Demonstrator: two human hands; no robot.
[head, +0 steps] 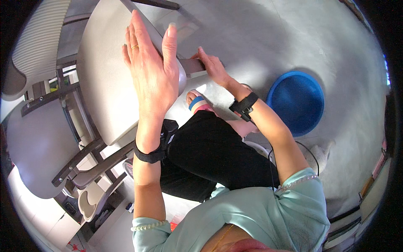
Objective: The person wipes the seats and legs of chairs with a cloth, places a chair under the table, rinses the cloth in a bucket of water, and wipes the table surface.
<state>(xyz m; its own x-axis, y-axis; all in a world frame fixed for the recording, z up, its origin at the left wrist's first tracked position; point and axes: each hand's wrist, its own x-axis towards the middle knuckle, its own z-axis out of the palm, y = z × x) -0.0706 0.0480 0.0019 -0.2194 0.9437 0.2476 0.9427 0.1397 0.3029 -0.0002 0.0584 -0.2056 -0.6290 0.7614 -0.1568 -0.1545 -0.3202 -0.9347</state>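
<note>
My left hand is flat, palm down, over the pale grey seat panel of a chair. Its fingers point away from me with the thumb spread, and a thin ring is on one finger. Whether the palm presses on the panel cannot be told. To the right, my right hand closes around a dark chair leg that juts out from beneath the panel's rounded edge. Part of that leg is hidden by the hand. A black strap circles my left wrist, and another strap with a device is on my right.
A blue basin stands on the grey floor by my right arm. Another chair with a grey panel and dark bolted rails crowds the left. My sandalled foot is below the hands. A black cable loops near my right elbow.
</note>
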